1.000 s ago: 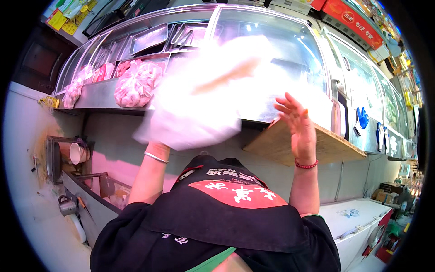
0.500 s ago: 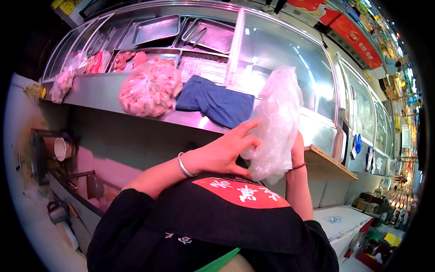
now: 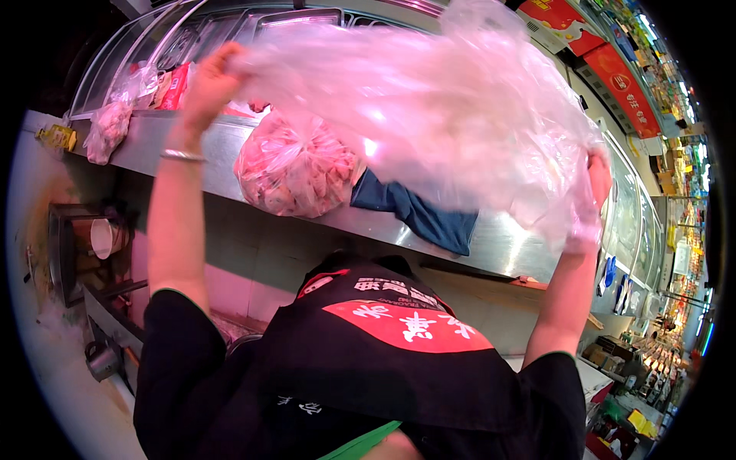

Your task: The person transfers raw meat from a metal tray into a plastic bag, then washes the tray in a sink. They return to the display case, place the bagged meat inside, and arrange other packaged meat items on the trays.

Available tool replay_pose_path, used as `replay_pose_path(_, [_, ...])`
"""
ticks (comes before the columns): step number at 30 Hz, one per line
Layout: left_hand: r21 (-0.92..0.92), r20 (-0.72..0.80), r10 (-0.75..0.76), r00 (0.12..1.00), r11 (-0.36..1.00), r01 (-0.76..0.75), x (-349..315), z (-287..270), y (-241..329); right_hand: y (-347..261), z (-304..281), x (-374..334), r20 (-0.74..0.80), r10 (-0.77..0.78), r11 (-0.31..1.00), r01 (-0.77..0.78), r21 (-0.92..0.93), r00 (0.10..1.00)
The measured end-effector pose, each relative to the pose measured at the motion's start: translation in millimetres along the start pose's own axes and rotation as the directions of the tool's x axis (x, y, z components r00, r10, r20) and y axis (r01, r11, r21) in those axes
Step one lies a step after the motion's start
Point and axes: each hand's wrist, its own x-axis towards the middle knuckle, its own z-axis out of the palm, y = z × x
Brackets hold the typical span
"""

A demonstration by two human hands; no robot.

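Note:
A large clear plastic bag (image 3: 429, 115) stretches wide between my two raised hands, blurred by motion. My left hand (image 3: 213, 86), with a silver bangle at the wrist, grips one end of it at the upper left. At the right, my right hand (image 3: 598, 180) is closed on the other end, and part of the film drapes over that wrist. Below the plastic, a full clear bag of pink raw meat (image 3: 295, 165) rests on the steel counter (image 3: 368, 226). A folded dark blue cloth (image 3: 418, 211) lies beside it, partly covered from view by the film.
A glass-sided display case with metal trays (image 3: 299, 17) stands behind the counter. A smaller bag of meat (image 3: 110, 132) hangs over the counter's left edge. Lower left are a white bucket (image 3: 106, 238) and a metal jug (image 3: 100, 359). Blue gloves (image 3: 609, 272) hang at the right.
The plastic bag, bunched before me earlier, is now spread wide. My left hand has moved up and far left, my right hand up and right. The view has shifted slightly.

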Motion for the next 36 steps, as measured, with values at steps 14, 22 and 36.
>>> replay_pose_path(14, [-0.197, -0.585, -0.155, 0.796, 0.979, 0.046, -19, -174, -9, 35, 101, 110, 0.288, -0.291, 0.956, 0.267, 0.122, 0.912])
replay_pose_path(22, [0.576, -0.217, -0.893, 0.394, 0.209, 0.79, -127, -171, -38, 39, 133, 40, 0.731, 0.262, 0.817, -0.547, 0.18, 0.631])
replay_pose_path(36, [0.823, 0.088, -0.648, 0.757, 0.475, 0.312, 47, -120, -125, -65, 130, 10, 0.759, 0.177, 0.909, -0.4, 0.119, 0.627])
